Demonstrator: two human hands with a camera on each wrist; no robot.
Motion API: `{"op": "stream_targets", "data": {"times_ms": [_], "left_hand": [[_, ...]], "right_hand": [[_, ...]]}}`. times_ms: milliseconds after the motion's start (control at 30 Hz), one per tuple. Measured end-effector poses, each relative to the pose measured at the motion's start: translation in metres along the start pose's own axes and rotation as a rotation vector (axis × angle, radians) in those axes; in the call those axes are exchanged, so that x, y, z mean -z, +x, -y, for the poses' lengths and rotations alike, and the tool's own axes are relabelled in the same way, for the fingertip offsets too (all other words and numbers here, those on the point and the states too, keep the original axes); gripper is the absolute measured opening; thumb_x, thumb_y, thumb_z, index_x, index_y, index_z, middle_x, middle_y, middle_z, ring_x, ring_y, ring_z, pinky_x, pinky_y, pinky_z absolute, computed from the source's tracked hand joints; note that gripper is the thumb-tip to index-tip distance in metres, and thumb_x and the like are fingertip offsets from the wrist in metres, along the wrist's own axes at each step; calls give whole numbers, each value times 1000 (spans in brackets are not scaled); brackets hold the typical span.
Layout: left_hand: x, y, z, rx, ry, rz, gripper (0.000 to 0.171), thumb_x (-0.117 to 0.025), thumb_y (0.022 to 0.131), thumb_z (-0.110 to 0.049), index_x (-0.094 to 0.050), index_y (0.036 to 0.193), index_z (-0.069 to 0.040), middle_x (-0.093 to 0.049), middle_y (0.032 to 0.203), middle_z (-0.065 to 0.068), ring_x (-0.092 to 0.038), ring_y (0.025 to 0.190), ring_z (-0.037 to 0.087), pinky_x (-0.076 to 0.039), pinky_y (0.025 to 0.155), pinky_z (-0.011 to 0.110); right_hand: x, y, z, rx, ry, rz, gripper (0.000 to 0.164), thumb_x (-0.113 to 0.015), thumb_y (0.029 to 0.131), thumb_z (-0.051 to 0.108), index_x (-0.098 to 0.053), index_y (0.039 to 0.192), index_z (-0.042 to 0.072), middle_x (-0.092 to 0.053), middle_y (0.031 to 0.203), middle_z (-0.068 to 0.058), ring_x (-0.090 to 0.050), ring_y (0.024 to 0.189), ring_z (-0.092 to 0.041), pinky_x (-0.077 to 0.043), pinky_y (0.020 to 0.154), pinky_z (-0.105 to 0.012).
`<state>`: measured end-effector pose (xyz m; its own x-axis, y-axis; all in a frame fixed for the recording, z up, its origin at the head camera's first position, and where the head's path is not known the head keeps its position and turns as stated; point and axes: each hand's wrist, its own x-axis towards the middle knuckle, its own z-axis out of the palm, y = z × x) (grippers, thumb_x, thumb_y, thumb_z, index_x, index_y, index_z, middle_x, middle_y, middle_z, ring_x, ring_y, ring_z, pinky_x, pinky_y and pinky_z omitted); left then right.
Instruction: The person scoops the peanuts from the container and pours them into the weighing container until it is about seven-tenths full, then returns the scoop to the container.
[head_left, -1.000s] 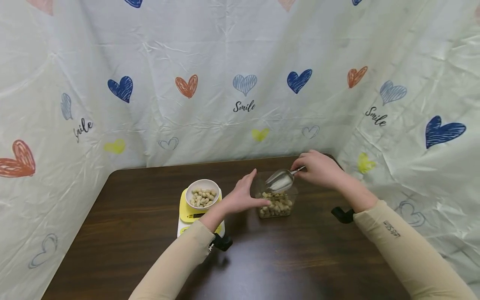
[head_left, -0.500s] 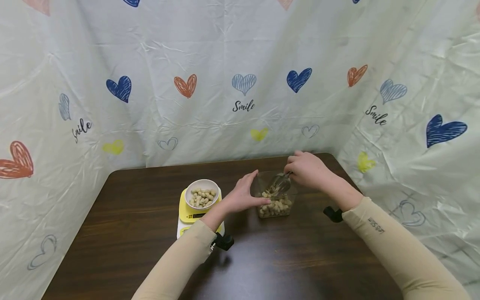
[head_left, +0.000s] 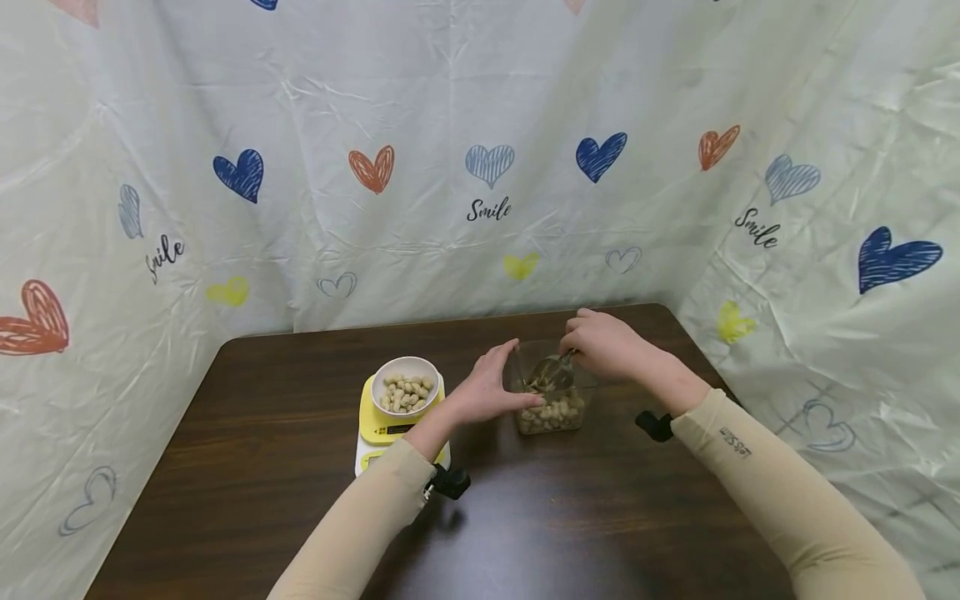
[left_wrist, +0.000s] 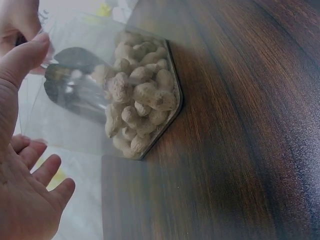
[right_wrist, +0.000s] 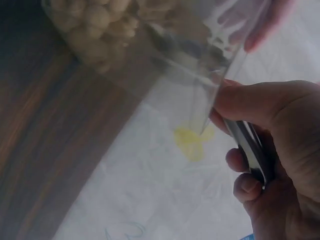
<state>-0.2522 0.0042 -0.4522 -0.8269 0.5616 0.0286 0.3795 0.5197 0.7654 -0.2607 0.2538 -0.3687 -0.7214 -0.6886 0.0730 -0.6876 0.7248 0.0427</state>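
Note:
In the head view my right hand (head_left: 611, 346) grips a metal scoop (head_left: 552, 372) by its handle. The scoop's bowl dips into a clear plastic container (head_left: 527, 358) and touches the unshelled peanuts (head_left: 555, 415) inside. At the container's left side, my left hand (head_left: 483, 396) holds it, thumb in front and fingers reaching towards the back. The left wrist view shows the tilted scoop (left_wrist: 75, 90) through the clear wall, its lip among the peanuts (left_wrist: 142, 92). The right wrist view has my right hand (right_wrist: 285, 135) curled round the scoop handle (right_wrist: 250, 150).
To the left of the container, a white bowl (head_left: 381, 375) with peanuts stands on a yellow and white kitchen scale (head_left: 368, 423). Both rest on a dark wooden table (head_left: 285, 433). A white curtain printed with hearts (head_left: 420, 250) hangs behind the table and at both sides.
The right hand has moved left and slightly down, lowering the scoop from above the peanuts into them. The left hand stays on the container; bowl and scale have not moved.

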Motion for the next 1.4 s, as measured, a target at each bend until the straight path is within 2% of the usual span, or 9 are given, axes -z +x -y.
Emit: {"op": "stream_targets", "data": {"times_ms": [200, 367, 467, 567, 767, 833, 967, 1167, 1400], "left_hand": [[-1, 0, 1, 6, -4, -7, 111, -78, 84, -59, -14, 165, -20, -26, 165, 4, -16, 154, 31, -27, 118, 52], [-2, 0, 1, 3, -16, -1, 110, -78, 85, -58, -14, 166, -18, -26, 165, 6, -18, 153, 30, -28, 118, 51], [-2, 1, 0, -6, -20, 4, 110, -77, 86, -58, -13, 165, -16, -26, 165, 6, -20, 153, 29, -28, 117, 51], [-2, 1, 0, -4, -18, 3, 111, -77, 86, -59, -14, 165, -15, -27, 164, 5, -20, 152, 29, -29, 117, 51], [-3, 0, -1, 1, -23, 3, 110, -78, 85, -59, -14, 165, -18, -27, 164, 5, -20, 153, 29, -29, 117, 52], [-3, -1, -2, 5, -22, -1, 110, -78, 85, -59, -14, 165, -20, -27, 164, 4, -20, 153, 29, -29, 117, 51], [-3, -1, -1, 8, -18, -2, 111, -78, 85, -59, -13, 166, -20, -26, 164, 4, -22, 152, 28, -30, 116, 51], [-3, 1, 0, -6, -2, -10, 111, -77, 85, -59, -14, 165, -17, -28, 163, 6, -24, 151, 28, -31, 116, 49], [-6, 2, 2, -21, -5, -18, 110, -78, 85, -57, -16, 165, -14, -30, 162, 6, -28, 149, 27, -31, 116, 48]], "right_hand": [[3, 3, 0, -36, 27, 57, 18, -73, 89, 0, -81, 97, 14, -67, 94, 1, -58, 91, -23, -50, 82, -42], [-10, 7, 2, 6, -116, -9, 13, -80, 88, 9, -82, 98, 16, -66, 91, 0, -54, 84, -23, -49, 75, -42], [-17, 6, 2, 40, -147, -58, 13, -83, 86, 11, -82, 99, 15, -66, 90, 0, -50, 79, -22, -45, 70, -39], [-17, 5, -3, 57, -80, -52, 12, -81, 88, 9, -81, 100, 12, -67, 91, -2, -47, 77, -20, -42, 69, -37], [-3, 0, -12, -12, 76, 85, 11, -76, 93, 11, -79, 104, 13, -69, 98, 0, -51, 85, -20, -44, 76, -39], [-1, 0, -13, -21, 110, 105, 12, -76, 93, 11, -79, 104, 13, -70, 99, 0, -52, 87, -21, -44, 78, -41], [-4, 0, -11, 0, 128, 112, 12, -76, 93, 11, -79, 105, 13, -70, 99, -2, -53, 87, -22, -45, 79, -42], [-6, -1, -15, -46, 174, 135, 13, -73, 96, 11, -79, 106, 14, -72, 103, 0, -57, 96, -22, -48, 86, -44], [3, -3, -19, -78, 255, 191, 14, -68, 97, 13, -79, 105, 18, -70, 103, 7, -57, 96, -20, -47, 85, -44]]}}
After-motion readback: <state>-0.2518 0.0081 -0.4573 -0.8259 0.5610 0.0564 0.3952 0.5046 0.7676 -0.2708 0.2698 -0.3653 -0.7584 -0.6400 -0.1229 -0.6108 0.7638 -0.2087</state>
